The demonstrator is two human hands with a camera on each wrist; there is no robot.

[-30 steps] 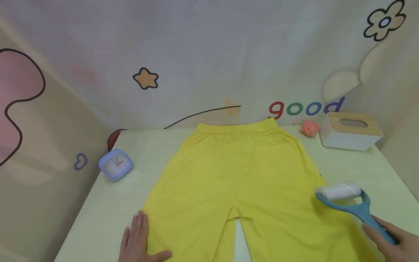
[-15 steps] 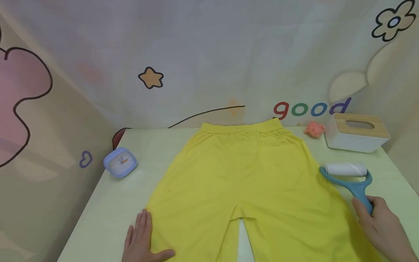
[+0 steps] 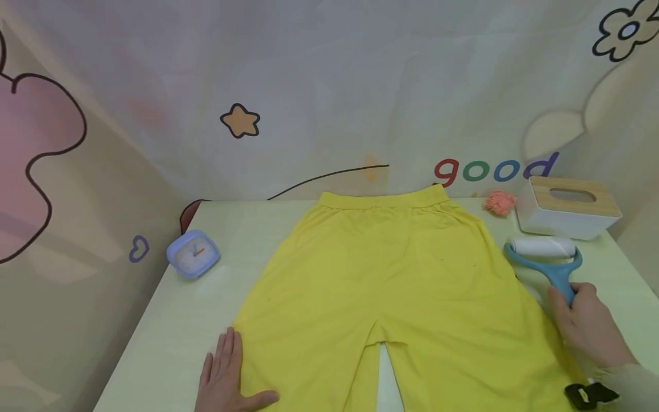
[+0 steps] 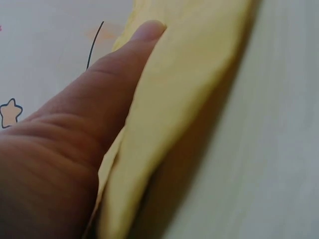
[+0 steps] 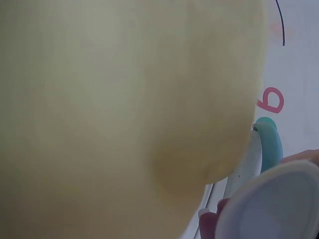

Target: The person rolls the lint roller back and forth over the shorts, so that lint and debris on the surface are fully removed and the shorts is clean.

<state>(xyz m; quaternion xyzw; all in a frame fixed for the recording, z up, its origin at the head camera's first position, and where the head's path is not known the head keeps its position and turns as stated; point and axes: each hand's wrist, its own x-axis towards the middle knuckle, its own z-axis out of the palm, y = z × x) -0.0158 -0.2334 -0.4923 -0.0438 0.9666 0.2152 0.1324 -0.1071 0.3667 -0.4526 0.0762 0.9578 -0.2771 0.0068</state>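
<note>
A pair of yellow pants (image 3: 381,263) lies spread on the pale table, waistband at the far side. My left hand (image 3: 223,375) rests on the edge of the left leg, fingers straight and thumb spread over the cloth. In the left wrist view, the thumb (image 4: 99,89) lies against a yellow fold. My right hand (image 3: 589,326) grips the blue handle of a lint roller (image 3: 543,248), right of the pants. The white roll faces away from me. Up close in the right wrist view, yellow cloth covers much of the frame, with the lint roller (image 5: 270,144) partly visible beyond it.
A tissue box (image 3: 566,212) with a wooden lid stands at the back right, just beyond the roller. Beside it sits a coral-pink fuzzy ball (image 3: 499,202). A blue clock (image 3: 193,253) is near the left table edge. A printed curtain (image 3: 309,86) hangs behind.
My right hand has carried the lint roller away from me, from over the right leg to beside the pants near the tissue box. The left hand keeps its place on the cloth.
</note>
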